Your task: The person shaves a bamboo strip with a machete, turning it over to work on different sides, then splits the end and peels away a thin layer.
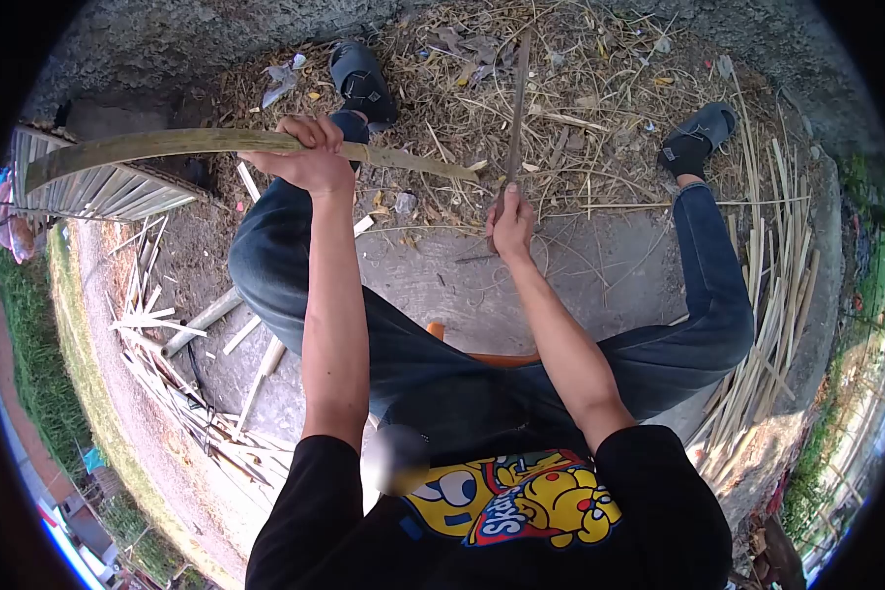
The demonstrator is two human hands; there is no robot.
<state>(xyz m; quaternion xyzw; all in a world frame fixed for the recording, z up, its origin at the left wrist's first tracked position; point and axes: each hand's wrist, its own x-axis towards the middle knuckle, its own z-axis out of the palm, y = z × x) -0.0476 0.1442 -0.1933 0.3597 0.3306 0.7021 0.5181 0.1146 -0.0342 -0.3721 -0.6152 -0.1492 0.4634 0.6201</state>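
My left hand [308, 162] is closed around a long, flat bamboo strip [172, 144]. The strip's greenish-brown length bows out to the left, and its narrower end reaches right, close to my right hand. My right hand [511, 224] is wrapped around the handle of a long knife [517, 113]. Its narrow dark blade points away from me over the littered ground, and the strip's right end lies just left of the blade's base.
Split bamboo strips [762, 295] lie in a long pile at the right, and more bamboo pieces [202, 324] lie at the left. Shavings and dry litter [600, 118] cover the ground ahead, up to a rough wall [167, 59]. A slatted bamboo panel [118, 192] stands at the far left.
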